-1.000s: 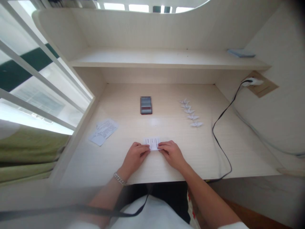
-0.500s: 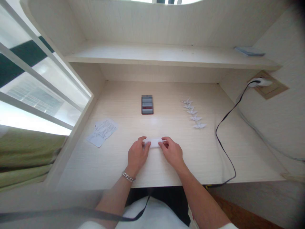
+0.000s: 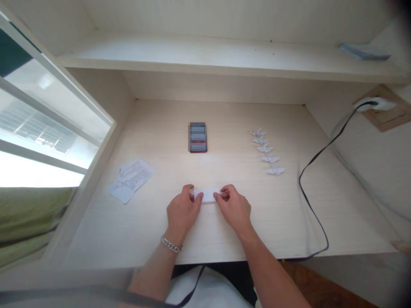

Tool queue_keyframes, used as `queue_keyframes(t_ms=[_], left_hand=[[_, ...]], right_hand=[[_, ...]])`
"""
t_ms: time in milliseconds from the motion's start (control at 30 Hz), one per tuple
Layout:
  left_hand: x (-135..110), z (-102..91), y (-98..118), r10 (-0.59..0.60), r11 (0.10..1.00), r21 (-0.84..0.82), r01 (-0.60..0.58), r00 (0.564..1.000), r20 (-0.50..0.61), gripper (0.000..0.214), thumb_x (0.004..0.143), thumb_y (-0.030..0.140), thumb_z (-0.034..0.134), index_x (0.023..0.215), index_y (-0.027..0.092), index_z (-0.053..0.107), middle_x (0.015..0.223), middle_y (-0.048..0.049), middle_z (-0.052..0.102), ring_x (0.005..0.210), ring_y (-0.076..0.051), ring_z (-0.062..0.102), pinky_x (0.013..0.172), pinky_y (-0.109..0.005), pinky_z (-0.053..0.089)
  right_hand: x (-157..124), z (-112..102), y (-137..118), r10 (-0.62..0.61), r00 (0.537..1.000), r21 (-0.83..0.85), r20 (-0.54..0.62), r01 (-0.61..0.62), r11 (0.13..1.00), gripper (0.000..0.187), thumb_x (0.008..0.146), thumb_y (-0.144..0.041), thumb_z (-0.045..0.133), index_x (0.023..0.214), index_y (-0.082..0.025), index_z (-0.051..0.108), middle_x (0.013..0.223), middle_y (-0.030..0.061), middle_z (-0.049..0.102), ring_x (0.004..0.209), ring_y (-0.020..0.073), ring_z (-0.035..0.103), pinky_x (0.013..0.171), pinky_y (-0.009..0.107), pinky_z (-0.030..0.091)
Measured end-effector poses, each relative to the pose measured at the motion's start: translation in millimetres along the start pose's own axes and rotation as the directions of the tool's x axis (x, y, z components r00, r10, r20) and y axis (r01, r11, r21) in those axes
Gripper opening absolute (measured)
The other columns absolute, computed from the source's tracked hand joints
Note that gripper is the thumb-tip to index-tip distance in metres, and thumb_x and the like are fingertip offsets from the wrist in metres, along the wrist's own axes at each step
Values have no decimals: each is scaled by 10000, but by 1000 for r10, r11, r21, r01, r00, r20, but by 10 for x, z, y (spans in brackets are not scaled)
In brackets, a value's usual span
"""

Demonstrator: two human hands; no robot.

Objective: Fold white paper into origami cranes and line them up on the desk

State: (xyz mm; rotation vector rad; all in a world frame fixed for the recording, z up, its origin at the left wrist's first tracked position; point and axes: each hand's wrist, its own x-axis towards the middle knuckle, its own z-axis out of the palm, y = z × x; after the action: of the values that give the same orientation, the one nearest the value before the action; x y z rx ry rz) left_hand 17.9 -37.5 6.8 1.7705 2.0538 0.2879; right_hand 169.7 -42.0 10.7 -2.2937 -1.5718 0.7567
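A small white folded paper [image 3: 208, 195] is held low over the desk, stretched between both hands. My left hand [image 3: 185, 208] pinches its left end, thumb on the near face and fingers behind. My right hand [image 3: 233, 208] grips the right end the same way. Fingers hide both ends of the strip. Several folded paper cranes [image 3: 269, 159] stand in a slanting row to the right. Printed paper sheets [image 3: 136, 174] lie overlapped to the left.
A blurred-out dark rectangular device [image 3: 198, 137] lies at the back of the desk [image 3: 224, 239]. Its black cable [image 3: 310, 201] neighbour runs from a wall socket [image 3: 382, 105] down the right side. A shelf [image 3: 205, 55] spans above, holding a bluish flat item [image 3: 364, 51].
The view has shifted nearer to the desk. Both hands keep their pinch on the paper, and its shape looks much the same.
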Motion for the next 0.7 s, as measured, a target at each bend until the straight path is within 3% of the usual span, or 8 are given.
queue_keyframes(t_ms=[700], left_hand=[[56,-37,48,-105,994,49,101,991,80,332,785,490,440,1053,297,475,735,18,660,667,-200,605,538,-275,353]], right_hand=[[67,-7,-31,57,998,-62,1,-57,996,193,739,-459,530,765,-269,555,691,-59,669,673,180,604,528,258,280]])
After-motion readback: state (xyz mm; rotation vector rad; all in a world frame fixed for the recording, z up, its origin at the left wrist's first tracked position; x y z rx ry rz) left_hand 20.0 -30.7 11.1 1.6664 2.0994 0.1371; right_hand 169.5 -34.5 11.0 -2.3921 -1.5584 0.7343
